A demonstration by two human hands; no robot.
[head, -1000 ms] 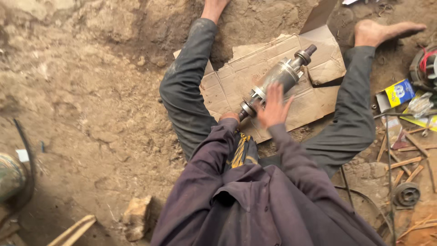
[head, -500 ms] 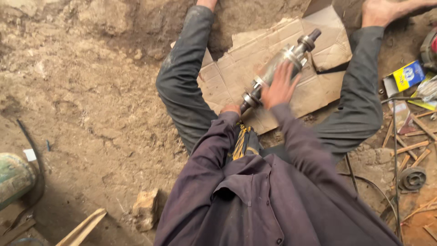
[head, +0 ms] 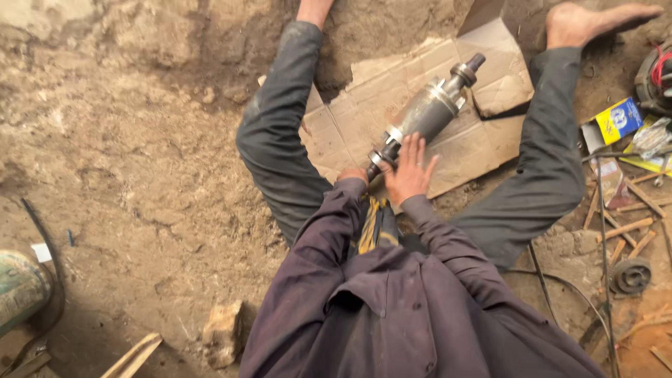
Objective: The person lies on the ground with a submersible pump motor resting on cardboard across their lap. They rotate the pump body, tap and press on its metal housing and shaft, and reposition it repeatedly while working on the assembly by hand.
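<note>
Hands (head: pixel 409 171) on grey motor rotor (head: pixel 427 112); yellow-blue box (head: pixel 616 120) far right.

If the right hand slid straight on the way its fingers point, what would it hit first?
Probably the grey metal cylinder: the right hand lies spread just below it, fingers aimed up toward its near end, though depth is unclear.

Soft, even daylight with no glare; faint shadows fall beneath the legs. Focus is fairly sharp, with slight wide-angle stretching at the edges.
</note>
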